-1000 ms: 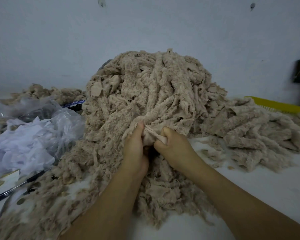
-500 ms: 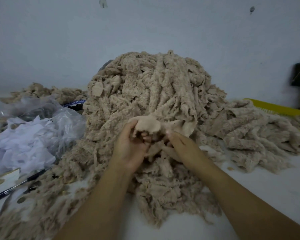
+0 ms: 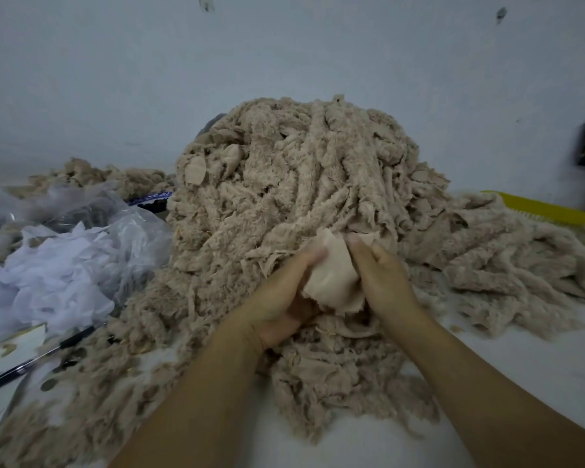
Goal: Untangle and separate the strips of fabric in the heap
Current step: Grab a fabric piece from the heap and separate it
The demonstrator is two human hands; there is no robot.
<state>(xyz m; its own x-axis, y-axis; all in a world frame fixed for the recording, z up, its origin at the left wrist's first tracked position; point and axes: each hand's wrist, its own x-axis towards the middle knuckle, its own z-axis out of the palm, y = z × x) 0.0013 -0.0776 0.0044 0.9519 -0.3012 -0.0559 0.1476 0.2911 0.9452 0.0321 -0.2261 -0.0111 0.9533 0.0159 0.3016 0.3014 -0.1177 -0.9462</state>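
The left hand (image 3: 284,298) and right hand (image 3: 382,278) each grip one strip (image 3: 331,275) at the front of the heap (image 3: 301,180). A second ago the strip was bunched tight; it now spreads as a broad flap. Judged partly freed, with its lower end still in the heap.

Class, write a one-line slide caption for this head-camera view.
Left hand and right hand grip one smooth beige fabric strip at the front of the tall tangled heap.
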